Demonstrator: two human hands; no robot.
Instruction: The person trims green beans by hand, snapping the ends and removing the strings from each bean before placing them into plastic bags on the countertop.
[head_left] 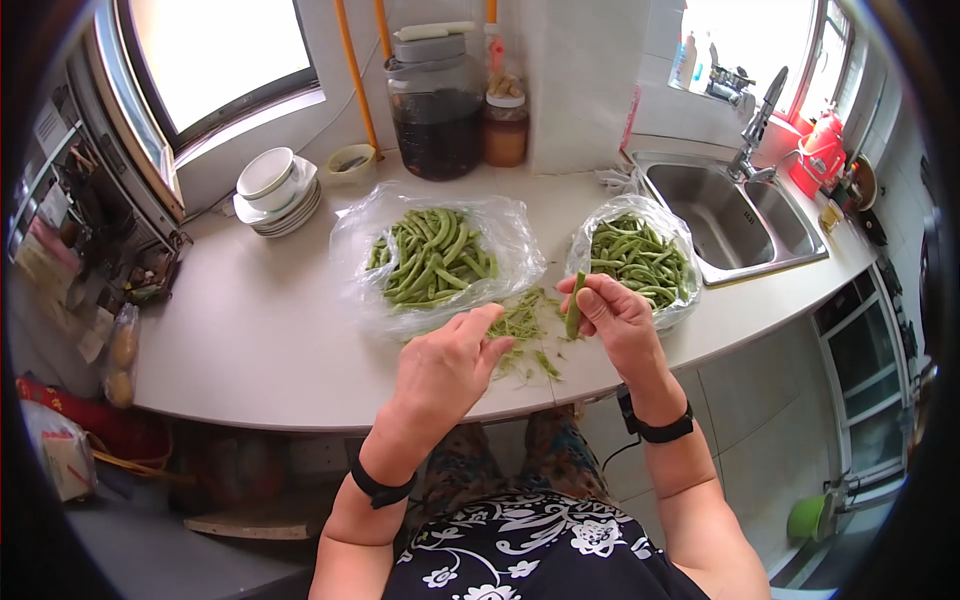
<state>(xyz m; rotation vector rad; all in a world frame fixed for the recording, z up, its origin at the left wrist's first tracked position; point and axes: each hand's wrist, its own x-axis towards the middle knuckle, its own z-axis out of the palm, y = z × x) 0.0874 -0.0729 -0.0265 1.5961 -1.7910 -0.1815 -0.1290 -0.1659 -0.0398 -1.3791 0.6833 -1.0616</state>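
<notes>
A single green bean stands nearly upright, pinched between the thumb and fingers of my right hand. My left hand hovers over the counter's front part, thumb and forefinger apart, with nothing visible between them; its other fingers are partly hidden. Behind it lies a clear plastic bag spread open around a large heap of green beans. A smaller plastic bag, also full of green beans, sits just beyond my right hand. Thin green trimmings are scattered between the two bags.
The pale counter curves around me. A double steel sink with a tap is at the right. Stacked bowls and plates stand back left. A big dark-filled jar and a smaller jar are against the wall.
</notes>
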